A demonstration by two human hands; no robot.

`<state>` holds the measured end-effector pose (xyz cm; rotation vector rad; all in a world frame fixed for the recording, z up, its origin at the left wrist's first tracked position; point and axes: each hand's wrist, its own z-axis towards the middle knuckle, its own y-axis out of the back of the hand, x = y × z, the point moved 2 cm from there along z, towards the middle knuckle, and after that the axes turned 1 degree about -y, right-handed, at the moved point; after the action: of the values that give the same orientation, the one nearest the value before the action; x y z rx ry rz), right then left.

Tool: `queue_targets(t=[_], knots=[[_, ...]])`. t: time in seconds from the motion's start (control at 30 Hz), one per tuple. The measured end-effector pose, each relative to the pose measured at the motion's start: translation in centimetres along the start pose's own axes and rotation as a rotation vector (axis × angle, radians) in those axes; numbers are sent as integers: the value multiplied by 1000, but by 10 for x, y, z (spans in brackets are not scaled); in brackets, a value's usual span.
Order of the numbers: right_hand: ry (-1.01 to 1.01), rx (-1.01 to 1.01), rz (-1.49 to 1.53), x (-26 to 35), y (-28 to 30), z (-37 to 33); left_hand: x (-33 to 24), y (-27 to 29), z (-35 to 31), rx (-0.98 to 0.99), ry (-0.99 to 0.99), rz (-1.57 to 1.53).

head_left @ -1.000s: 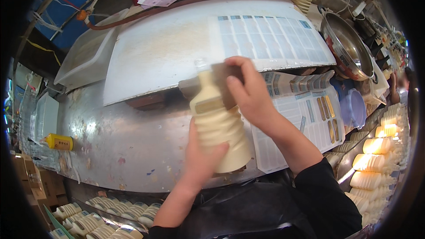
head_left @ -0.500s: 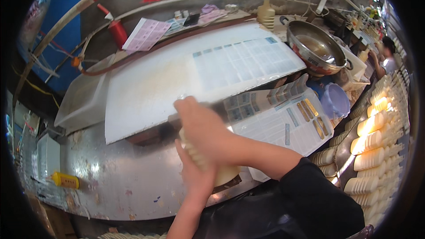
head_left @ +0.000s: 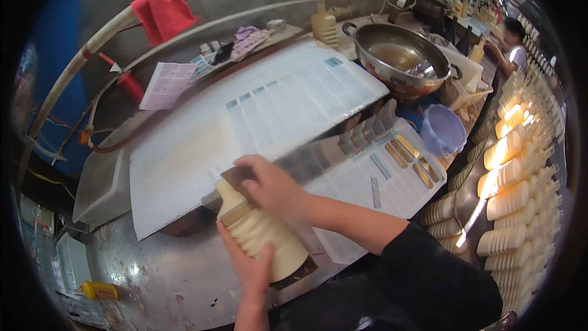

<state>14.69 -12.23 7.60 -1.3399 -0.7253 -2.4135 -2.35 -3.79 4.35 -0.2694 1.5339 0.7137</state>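
Steel-topped bench [head_left: 153, 270] bears a cream bottle [head_left: 260, 233], gripped by left hand [head_left: 248, 266] and right hand [head_left: 272, 187].

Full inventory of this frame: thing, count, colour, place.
cream bottle: one, cream, lying on the metal table, gripped by both hands
metal table: one, silver, under everything
white sheet: one large, white with a printed grid, centre
label sheet: one, white with coloured stickers, right of centre
metal bowl: one, silver, upper right
plastic cup: one, lilac, below the bowl
red cloth: one, draped on a pipe, upper left
yellow item: one, lower left
stacked bottles: many, cream, right edge
other person: one, far upper right
left hand: under the bottle's body
right hand: on the bottle's neck end
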Motion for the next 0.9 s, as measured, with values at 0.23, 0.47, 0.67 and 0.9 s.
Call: queue_targets(t=[0.23,0.47,0.67,0.9], knots=[[-100,-25,-100,-5,20,-28,7,1,-4,-9,26,-79],[-313,-57,-105,-55,76,-117,-47,2,-23,-32,-591,500],[-675,194,-304,-45,102,-171,-187,-71,-65,882,-1127,-316],[-375,-122,-889,-76,139,-136,-219,-87,-105,1129,-921,-594]])
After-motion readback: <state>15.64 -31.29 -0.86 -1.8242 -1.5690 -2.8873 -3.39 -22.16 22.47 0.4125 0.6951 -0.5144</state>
